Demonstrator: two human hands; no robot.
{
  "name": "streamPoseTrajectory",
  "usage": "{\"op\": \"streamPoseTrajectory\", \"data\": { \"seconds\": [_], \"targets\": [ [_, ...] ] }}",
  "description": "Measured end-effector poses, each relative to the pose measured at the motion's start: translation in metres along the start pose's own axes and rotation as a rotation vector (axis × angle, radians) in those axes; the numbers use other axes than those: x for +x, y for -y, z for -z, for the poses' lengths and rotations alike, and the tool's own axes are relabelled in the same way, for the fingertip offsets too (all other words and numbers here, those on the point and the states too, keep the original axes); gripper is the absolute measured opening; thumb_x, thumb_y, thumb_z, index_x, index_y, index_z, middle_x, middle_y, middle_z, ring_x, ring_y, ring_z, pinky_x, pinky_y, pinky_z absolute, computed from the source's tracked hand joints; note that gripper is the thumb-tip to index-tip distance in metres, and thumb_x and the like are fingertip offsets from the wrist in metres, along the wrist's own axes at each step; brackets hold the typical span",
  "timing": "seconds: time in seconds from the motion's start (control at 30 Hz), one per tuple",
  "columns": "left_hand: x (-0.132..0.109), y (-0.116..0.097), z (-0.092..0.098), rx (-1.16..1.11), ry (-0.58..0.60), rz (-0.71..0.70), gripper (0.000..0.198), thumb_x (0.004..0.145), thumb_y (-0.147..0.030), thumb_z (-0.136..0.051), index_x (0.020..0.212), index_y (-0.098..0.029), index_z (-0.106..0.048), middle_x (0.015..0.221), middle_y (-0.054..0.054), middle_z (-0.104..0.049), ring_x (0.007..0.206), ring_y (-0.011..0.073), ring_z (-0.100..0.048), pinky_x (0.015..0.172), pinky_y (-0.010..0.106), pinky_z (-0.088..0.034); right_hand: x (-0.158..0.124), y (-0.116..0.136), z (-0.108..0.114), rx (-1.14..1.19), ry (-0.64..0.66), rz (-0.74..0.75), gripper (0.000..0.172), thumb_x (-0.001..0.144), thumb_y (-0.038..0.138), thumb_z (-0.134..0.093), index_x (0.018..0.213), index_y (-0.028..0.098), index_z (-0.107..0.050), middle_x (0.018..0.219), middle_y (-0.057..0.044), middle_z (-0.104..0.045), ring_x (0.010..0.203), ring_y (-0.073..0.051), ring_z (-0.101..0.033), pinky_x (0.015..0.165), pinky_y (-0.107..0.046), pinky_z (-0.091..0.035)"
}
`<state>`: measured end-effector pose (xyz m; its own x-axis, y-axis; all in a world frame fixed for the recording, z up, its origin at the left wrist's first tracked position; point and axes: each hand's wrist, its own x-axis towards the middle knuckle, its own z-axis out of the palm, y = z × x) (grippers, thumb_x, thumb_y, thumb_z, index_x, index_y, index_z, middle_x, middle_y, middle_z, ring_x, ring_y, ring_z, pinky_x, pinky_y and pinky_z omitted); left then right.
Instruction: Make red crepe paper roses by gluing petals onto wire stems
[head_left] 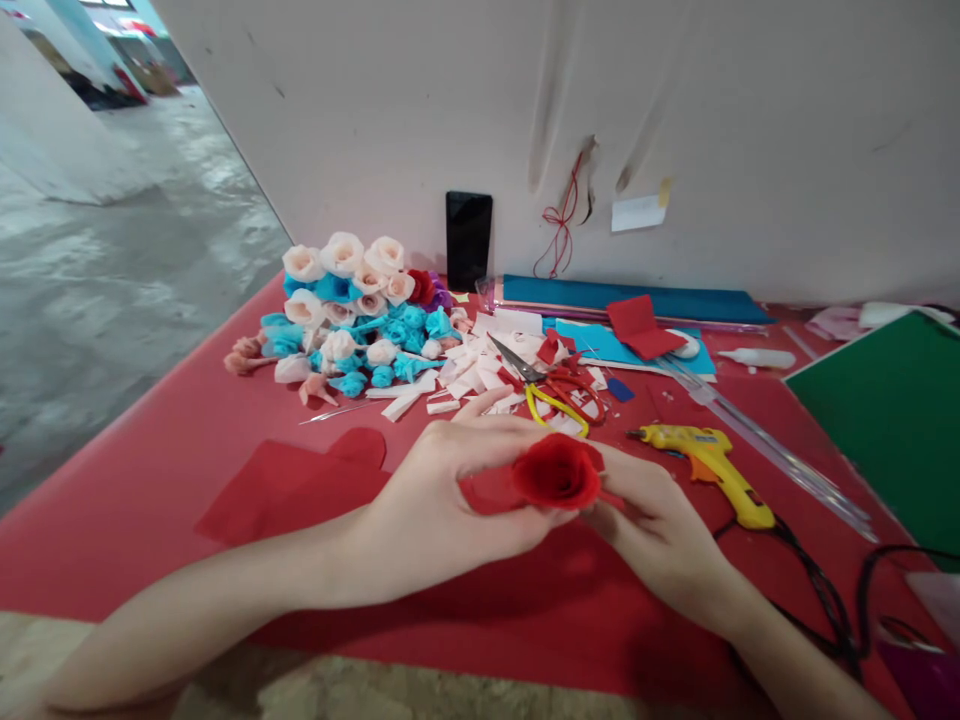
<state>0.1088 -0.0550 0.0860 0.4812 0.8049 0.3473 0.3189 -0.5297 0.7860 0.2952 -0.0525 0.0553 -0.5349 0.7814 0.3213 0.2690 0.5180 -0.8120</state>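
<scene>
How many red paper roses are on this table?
2. One rose is held between the left hand and right hand. A darker rose sits at the far right edge of the pile. Others may be hidden inside it.

Red table (150,470): paper flowers (352,310), white scraps (465,378), scissors (555,388), glue gun (709,462), glue bottle (757,357), red sheet (292,488), blue sheets (637,298), green sheet (892,410).

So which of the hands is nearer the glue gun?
Right. The right hand holds the rose just beside the glue gun; the left hand grips the rose from its far side, farther away.
</scene>
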Motion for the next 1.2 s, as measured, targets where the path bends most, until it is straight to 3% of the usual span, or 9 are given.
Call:
{"op": "streamPoseTrajectory", "data": {
  "seconds": [0.2,0.33,0.47,0.63,0.73,0.83,0.9,1.03,1.2],
  "targets": [
    [0.003,0.005,-0.002,-0.114,-0.034,0.035,0.017,0.074,-0.011,-0.059,0.086,-0.021,-0.064,0.083,-0.005,-0.069,0.078,0.0115,-0.062,0.084,0.026,-0.046,0.003,0.005,0.0,-0.009,-0.019,-0.084,0.014,0.084,0.021,-0.049,0.072,0.015,-0.055,0.068,0.0,-0.052,0.063,-0.009,-0.048,0.056,-0.017,-0.038],
    [0.006,0.007,-0.004,-0.134,-0.061,0.087,0.014,0.073,-0.014,-0.061,0.085,-0.021,-0.065,0.082,-0.004,-0.07,0.077,0.0132,-0.062,0.093,0.032,-0.042,0.002,0.008,-0.001,0.015,-0.048,-0.171,0.023,0.081,0.027,-0.053,0.062,0.014,-0.051,0.061,0.0,-0.048,0.06,-0.01,-0.048,0.052,-0.019,-0.036],
    [0.007,0.008,-0.005,-0.162,-0.024,0.13,0.015,0.075,-0.017,-0.06,0.088,-0.02,-0.066,0.09,-0.001,-0.069,0.091,0.0173,-0.061,0.097,0.035,-0.039,0.001,0.009,-0.003,0.043,-0.093,-0.222,0.03,0.081,0.026,-0.052,0.054,0.014,-0.048,0.056,0.0,-0.045,0.056,-0.009,-0.046,0.048,-0.02,-0.034],
    [0.005,0.008,-0.004,-0.388,-0.02,0.214,0.023,0.075,-0.018,-0.061,0.098,-0.019,-0.062,0.095,0.002,-0.068,0.087,0.0159,-0.064,0.076,0.023,-0.052,0.0,0.011,-0.003,0.086,-0.135,-0.262,0.029,0.08,0.027,-0.054,0.054,0.014,-0.056,0.048,0.001,-0.045,0.047,-0.007,-0.042,0.043,-0.019,-0.03],
    [0.004,0.013,-0.004,-0.582,0.058,0.127,0.031,0.083,-0.027,-0.053,0.114,-0.024,-0.056,0.105,0.001,-0.066,0.093,0.0168,-0.062,0.083,0.026,-0.051,-0.004,0.012,-0.001,0.225,-0.151,-0.308,0.024,0.08,0.03,-0.055,0.063,0.015,-0.063,0.047,0.002,-0.047,0.046,-0.006,-0.043,0.043,-0.017,-0.032],
    [0.004,0.02,-0.006,-0.644,0.032,0.146,0.029,0.089,-0.03,-0.042,0.112,-0.025,-0.059,0.114,0.001,-0.062,0.105,0.018,-0.057,0.095,0.029,-0.043,-0.007,0.01,0.0,0.462,-0.147,-0.411,0.027,0.081,0.035,-0.056,0.063,0.016,-0.064,0.045,0.002,-0.045,0.043,-0.005,-0.039,0.041,-0.017,-0.029],
    [0.005,0.022,-0.008,-0.601,0.012,0.118,0.026,0.089,-0.024,-0.043,0.104,-0.026,-0.064,0.108,-0.001,-0.065,0.1,0.0156,-0.059,0.094,0.026,-0.043,-0.009,0.008,0.0,0.57,-0.126,-0.448,0.029,0.081,0.037,-0.055,0.062,0.016,-0.063,0.046,0.002,-0.045,0.043,-0.005,-0.039,0.041,-0.017,-0.029],
    [0.007,0.022,-0.007,-0.457,0.085,0.085,0.02,0.084,-0.016,-0.05,0.089,-0.021,-0.069,0.083,0.001,-0.069,0.078,0.0131,-0.062,0.078,0.022,-0.048,-0.01,0.007,-0.002,0.661,-0.091,-0.451,0.029,0.081,0.036,-0.055,0.063,0.016,-0.063,0.046,0.001,-0.045,0.043,-0.005,-0.04,0.042,-0.018,-0.029],
    [0.005,0.025,-0.007,-0.433,0.049,0.011,0.025,0.084,-0.012,-0.048,0.088,-0.025,-0.069,0.075,-0.001,-0.067,0.065,0.0111,-0.06,0.073,0.023,-0.049,-0.009,0.007,-0.004,0.719,-0.081,-0.454,0.028,0.081,0.034,-0.056,0.062,0.016,-0.063,0.046,0.002,-0.045,0.043,-0.005,-0.04,0.042,-0.016,-0.03]
  ]
}}
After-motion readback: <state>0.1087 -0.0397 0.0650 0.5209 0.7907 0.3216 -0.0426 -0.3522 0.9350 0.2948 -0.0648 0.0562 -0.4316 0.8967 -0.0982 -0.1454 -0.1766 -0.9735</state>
